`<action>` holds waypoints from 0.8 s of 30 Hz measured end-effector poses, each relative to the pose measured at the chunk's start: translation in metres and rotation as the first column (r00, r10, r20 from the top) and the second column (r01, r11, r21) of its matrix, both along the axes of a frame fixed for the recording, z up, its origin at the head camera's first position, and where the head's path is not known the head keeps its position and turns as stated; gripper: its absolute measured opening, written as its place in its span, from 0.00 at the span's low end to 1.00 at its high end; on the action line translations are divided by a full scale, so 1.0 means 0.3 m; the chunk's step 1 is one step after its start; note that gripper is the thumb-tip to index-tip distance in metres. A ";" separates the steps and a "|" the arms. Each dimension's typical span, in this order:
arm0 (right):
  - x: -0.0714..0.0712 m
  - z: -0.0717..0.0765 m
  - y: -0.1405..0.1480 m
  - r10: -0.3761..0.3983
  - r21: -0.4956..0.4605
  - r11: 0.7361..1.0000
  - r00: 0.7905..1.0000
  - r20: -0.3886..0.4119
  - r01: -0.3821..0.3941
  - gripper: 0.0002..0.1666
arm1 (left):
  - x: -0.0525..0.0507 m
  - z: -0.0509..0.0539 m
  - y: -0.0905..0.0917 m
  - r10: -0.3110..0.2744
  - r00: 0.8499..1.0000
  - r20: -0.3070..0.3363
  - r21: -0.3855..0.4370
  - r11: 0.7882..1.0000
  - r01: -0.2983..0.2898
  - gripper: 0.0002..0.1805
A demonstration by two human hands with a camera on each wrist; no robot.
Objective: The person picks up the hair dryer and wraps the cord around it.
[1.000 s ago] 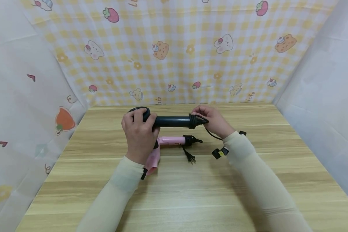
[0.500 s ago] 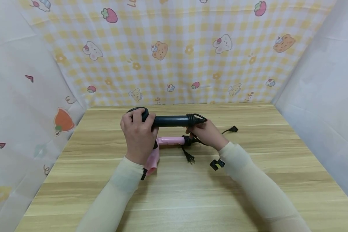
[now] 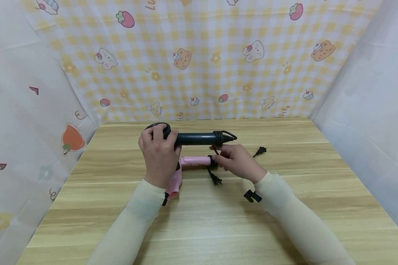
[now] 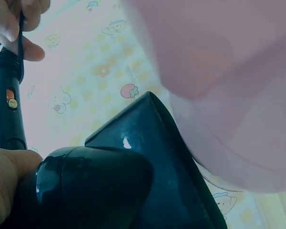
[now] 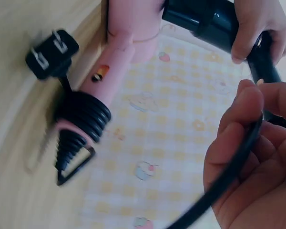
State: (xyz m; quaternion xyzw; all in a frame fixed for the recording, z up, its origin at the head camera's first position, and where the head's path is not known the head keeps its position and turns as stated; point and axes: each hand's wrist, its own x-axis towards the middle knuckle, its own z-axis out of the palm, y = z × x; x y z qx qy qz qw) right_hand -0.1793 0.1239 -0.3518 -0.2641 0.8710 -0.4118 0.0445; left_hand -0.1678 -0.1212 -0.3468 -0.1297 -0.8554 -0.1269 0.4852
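My left hand [image 3: 160,156] grips a black hair dryer [image 3: 197,138] near its head, holding it above the table with the handle pointing right. Its wide nozzle [image 4: 148,157] shows in the left wrist view. Several turns of black cord circle the handle's end. Just below that end, my right hand [image 3: 240,162] pinches the loose length of cord [image 5: 205,202] between thumb and fingers. The cord's plug [image 3: 261,150] dangles to the right of this hand. Underneath lies a pink hair dryer [image 3: 195,161], partly hidden by my left hand, with its cord wound round its handle.
The pink dryer's two-prong plug [image 3: 216,180] lies on the wooden table [image 3: 212,228]. A checked, patterned cloth [image 3: 205,66] hangs along the back edge, and pale cloth [image 3: 368,81] closes the right side.
My right hand has swung from behind the black handle's tip down to its near, lower side, drawing the cord with it. The black plug has come into view on the right. My left hand stays put.
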 end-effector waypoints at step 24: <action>0.101 0.112 0.006 0.006 0.042 0.999 0.915 -0.403 0.012 0.17 | -0.001 0.004 -0.001 0.012 1.000 -0.002 -0.009 1.000 -0.012 0.14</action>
